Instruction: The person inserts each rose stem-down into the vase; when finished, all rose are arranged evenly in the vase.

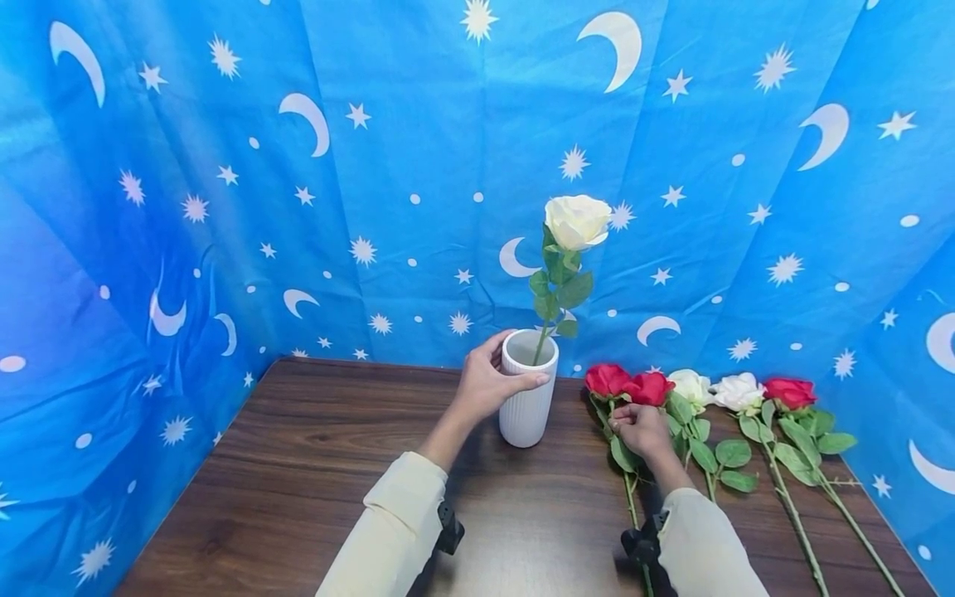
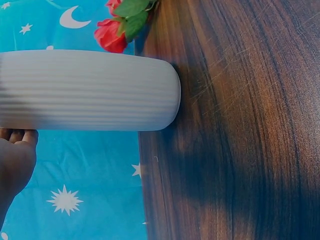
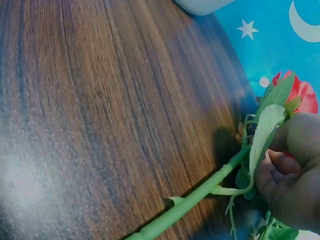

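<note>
A white ribbed vase (image 1: 525, 410) stands upright near the table's back edge, with one white rose (image 1: 578, 222) leaning out of its mouth. My left hand (image 1: 485, 383) grips the vase near the rim, thumb across the front and fingers round the far side. In the left wrist view the vase (image 2: 95, 90) covers most of that hand. To the right, my right hand (image 1: 645, 431) pinches the leftmost red rose (image 1: 608, 379) just below its bloom. The right wrist view shows its thorny green stem (image 3: 185, 207) close to the tabletop, with a leaf partly covering the fingertips.
Right of the pinched rose lie another red rose (image 1: 649, 388), two white roses (image 1: 691, 387) and a further red rose (image 1: 791, 393), stems toward the front. A blue star-and-moon cloth (image 1: 418, 249) hangs behind the dark wooden table (image 1: 336, 464).
</note>
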Demonstrator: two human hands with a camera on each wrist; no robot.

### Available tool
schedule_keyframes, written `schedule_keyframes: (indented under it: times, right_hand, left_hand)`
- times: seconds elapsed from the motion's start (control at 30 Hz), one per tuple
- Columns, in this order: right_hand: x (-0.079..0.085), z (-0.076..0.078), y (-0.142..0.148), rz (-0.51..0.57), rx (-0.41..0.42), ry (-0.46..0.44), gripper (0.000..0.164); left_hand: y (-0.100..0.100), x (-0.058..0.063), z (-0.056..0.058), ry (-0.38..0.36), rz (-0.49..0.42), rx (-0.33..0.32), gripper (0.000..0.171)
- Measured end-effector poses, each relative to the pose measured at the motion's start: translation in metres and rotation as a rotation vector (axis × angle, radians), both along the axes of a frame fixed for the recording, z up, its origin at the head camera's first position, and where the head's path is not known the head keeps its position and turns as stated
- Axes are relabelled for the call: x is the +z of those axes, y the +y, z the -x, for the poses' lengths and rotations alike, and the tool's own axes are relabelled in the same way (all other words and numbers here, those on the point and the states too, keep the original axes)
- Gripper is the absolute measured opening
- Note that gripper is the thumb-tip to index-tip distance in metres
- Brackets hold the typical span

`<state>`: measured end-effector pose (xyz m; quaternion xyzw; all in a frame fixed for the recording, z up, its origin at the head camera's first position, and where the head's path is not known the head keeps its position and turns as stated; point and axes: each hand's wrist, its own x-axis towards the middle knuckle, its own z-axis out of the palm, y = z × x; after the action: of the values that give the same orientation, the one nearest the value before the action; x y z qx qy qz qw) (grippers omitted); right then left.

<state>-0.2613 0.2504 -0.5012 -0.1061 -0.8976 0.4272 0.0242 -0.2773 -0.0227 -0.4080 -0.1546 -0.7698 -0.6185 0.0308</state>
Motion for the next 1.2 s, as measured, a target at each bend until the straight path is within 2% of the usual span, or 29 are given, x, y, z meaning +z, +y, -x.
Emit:
schedule_keyframes:
  times: [0.1, 0.43, 0.8, 1.2]
  right_hand:
    - [-0.001, 0.001, -0.002, 0.066, 0.011, 0.02, 0.015]
    - [0.003, 0.005, -0.004, 0.138, -0.03, 0.094, 0.017]
    - [0.017, 0.009, -0.008, 0.108, -0.09, 0.191, 0.019]
    - [0.043, 0.01, -0.014, 0.246, -0.11, 0.292, 0.021]
  left_hand:
    - [0.0, 0.0, 0.0, 0.002, -0.001, 0.001, 0.079]
    - [0.0, 0.0, 0.002, -0.008, 0.005, 0.004, 0.08]
    - [0.0, -0.001, 0.001, -0.012, 0.007, 0.003, 0.08]
    - [-0.001, -0.002, 0.002, 0.007, -0.001, -0.001, 0.079]
